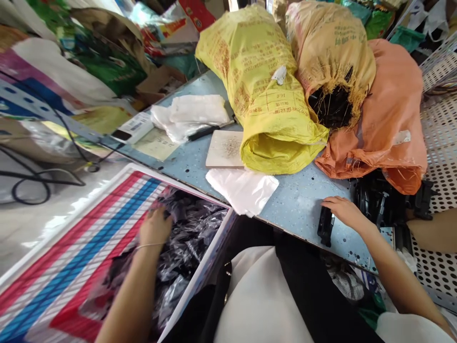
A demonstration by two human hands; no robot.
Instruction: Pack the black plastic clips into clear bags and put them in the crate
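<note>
Tabletop [291, 202] bears three sacks [267, 81]; grips unclear: left hand [155, 227]; right hand [342, 211], touching one part [325, 227].

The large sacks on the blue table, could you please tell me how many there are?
3: a yellow sack near the middle, a tan sack just right of it, and an orange sack farther right. Others may be hidden behind them.

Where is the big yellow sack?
The yellow sack lies on the blue table, upper middle of the head view, just left of the tan sack.
</note>
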